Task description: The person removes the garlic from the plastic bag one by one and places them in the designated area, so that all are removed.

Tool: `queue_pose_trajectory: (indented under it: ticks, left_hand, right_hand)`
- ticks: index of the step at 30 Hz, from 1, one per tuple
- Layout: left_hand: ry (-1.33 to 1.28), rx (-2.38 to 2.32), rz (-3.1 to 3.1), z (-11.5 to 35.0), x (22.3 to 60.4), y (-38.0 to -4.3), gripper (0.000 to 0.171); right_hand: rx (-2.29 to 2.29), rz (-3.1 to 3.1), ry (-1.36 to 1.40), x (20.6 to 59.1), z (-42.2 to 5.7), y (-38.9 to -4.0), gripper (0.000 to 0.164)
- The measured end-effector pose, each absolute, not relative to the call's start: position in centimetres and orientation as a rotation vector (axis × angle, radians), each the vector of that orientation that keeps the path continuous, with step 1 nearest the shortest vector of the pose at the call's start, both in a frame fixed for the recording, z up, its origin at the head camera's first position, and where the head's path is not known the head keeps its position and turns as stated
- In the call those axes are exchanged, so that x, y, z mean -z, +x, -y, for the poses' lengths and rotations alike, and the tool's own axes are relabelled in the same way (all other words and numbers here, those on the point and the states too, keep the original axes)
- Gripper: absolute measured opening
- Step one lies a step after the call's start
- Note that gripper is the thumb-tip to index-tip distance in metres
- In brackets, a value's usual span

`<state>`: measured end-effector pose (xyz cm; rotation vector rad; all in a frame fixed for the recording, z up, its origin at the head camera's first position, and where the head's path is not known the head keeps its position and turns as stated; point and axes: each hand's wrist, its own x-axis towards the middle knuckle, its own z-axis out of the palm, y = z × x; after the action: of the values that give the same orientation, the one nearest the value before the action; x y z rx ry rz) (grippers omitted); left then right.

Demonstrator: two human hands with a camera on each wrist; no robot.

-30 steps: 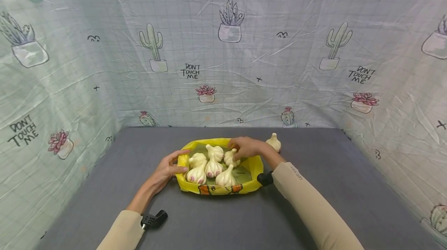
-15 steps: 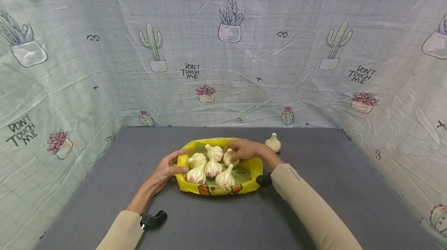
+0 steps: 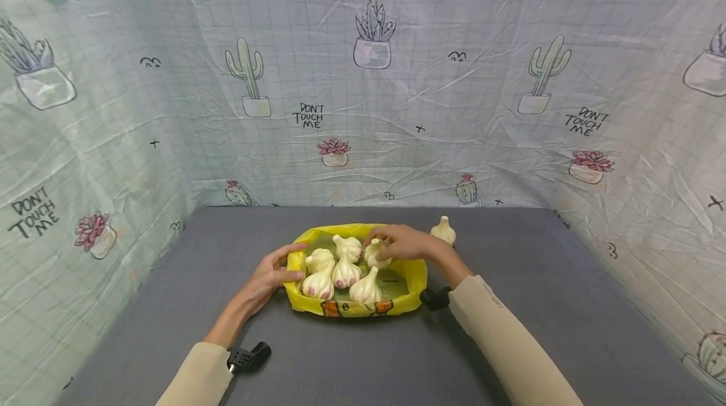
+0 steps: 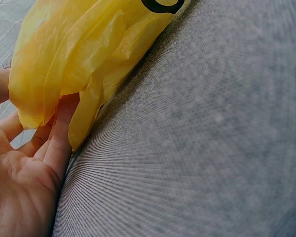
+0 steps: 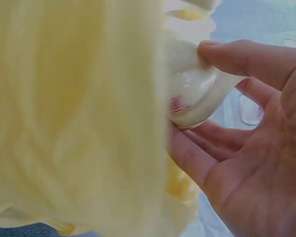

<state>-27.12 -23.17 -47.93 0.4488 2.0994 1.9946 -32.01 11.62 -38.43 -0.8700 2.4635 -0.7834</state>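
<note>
A yellow plastic bag (image 3: 416, 280) lies with its mouth spread wide, and several pale garlic bulbs (image 3: 346, 272) sit inside it. At the bag's left rim, my left hand (image 3: 271, 275) grips the plastic with thumb and fingers; in the left wrist view some of its fingertips are hidden by the yellow folds. My right hand (image 3: 409, 245) reaches in over the far right rim and holds one garlic bulb (image 5: 190, 86) between thumb and fingers. The bag's side hides part of that bulb in the right wrist view.
One more garlic bulb (image 3: 443, 231) stands outside the bag, behind my right wrist. The dark grey tabletop (image 3: 351, 362) is enclosed by a wrinkled cloth (image 3: 420, 97) printed with cactus drawings at the back and sides.
Over the last half second, the right forearm has swung slightly to the right, and the held garlic bulb has shifted a little. The left hand keeps its place on the bag.
</note>
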Motion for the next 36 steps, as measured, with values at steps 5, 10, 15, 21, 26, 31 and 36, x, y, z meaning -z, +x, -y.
queue_pose_trajectory:
  ticks: [5,10,15,21,26,31,36]
  left_hand:
    - [0.462,-1.989,-2.11,23.2,47.9,-27.2,0.072]
    - [0.449,-1.992,-2.109,23.2,47.9,-27.2,0.072]
    - [0.425,-1.992,-2.101,23.1,47.9,-27.2,0.073]
    - [0.419,-1.996,-2.098,23.1,47.9,-27.2,0.072]
    - [0.421,-1.986,-2.106,23.1,48.0,-27.2,0.072]
    - [0.424,-1.986,-2.109,23.0,48.1,-27.1,0.071]
    - [0.439,-2.001,-2.105,23.0,48.0,-27.1,0.071]
  right_hand:
    - [0.832,-2.5,-0.918,37.9,-12.4,-31.2,0.035]
    - [0.899,-2.541,-0.965,37.4,-13.2,-30.2,0.038]
    - [0.989,-2.545,-1.004,36.8,-14.0,-29.3,0.039]
    - [1.072,-2.529,-1.014,36.4,-14.9,-28.4,0.039]
    - [1.093,-2.543,-1.036,36.4,-15.5,-27.8,0.038]
    - [1.091,-2.576,-1.052,36.3,-16.1,-27.4,0.037]
    - [1.12,-2.573,-1.05,36.3,-16.8,-27.4,0.036]
